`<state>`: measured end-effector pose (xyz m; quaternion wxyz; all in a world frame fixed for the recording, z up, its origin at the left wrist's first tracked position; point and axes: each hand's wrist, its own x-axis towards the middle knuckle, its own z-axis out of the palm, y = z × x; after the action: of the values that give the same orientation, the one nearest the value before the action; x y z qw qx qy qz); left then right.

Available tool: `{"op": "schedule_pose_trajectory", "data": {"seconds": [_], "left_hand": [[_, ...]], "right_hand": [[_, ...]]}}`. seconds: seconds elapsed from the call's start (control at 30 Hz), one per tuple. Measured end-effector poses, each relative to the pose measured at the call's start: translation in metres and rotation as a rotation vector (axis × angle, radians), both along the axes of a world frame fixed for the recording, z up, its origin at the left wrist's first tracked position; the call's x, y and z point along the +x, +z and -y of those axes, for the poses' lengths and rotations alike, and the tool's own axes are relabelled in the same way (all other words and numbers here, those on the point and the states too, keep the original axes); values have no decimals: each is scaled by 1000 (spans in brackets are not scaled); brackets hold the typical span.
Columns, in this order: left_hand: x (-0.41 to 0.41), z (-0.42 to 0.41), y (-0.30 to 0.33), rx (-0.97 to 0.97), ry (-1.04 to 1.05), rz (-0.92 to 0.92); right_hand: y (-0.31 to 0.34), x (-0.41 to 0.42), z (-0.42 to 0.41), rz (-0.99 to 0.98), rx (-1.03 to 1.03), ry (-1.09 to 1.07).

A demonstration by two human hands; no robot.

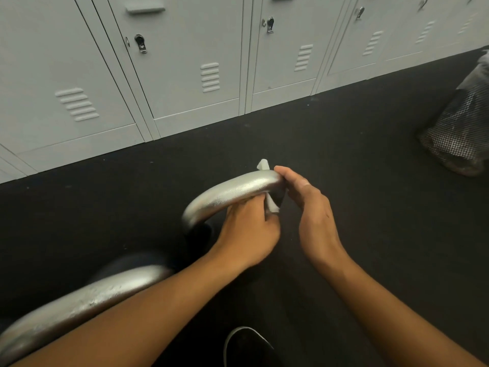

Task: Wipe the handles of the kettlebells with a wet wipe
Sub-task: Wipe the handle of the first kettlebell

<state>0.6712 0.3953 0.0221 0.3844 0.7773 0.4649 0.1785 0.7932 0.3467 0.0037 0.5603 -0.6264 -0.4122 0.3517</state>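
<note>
Two kettlebells stand on the dark floor. The farther one shows a curved silver handle (227, 194) above its black body (201, 234). A white wet wipe (271, 205) is draped over the right end of that handle; one tip pokes up behind it. My left hand (248, 229) reaches under the handle and pinches the wipe's lower end. My right hand (309, 205) grips the handle's right end, fingers curled over the top where the wipe lies. The nearer kettlebell's silver handle (79, 305) runs along the bottom left, partly hidden by my left forearm.
Grey metal lockers (185, 62) line the wall beyond the floor. A black mesh bin with a plastic liner (460, 128) stands at the right edge. The toe of a black shoe (246, 345) shows at the bottom centre. Dark rubber floor (357, 128) surrounds the kettlebells.
</note>
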Motion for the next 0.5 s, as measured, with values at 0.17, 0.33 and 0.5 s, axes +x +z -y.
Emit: {"op": "schedule_pose_trajectory", "data": {"seconds": [0.17,0.33,0.5], "left_hand": [[-2,11,-2,10,-15,-3],[-2,19,3,58,110,15],[0,24,5,30,117,10]], "right_hand": [[1,-1,3,4,-15,-2],[9,-7,9,5,5,-71],[15,-25,27,141,77,-209]]}}
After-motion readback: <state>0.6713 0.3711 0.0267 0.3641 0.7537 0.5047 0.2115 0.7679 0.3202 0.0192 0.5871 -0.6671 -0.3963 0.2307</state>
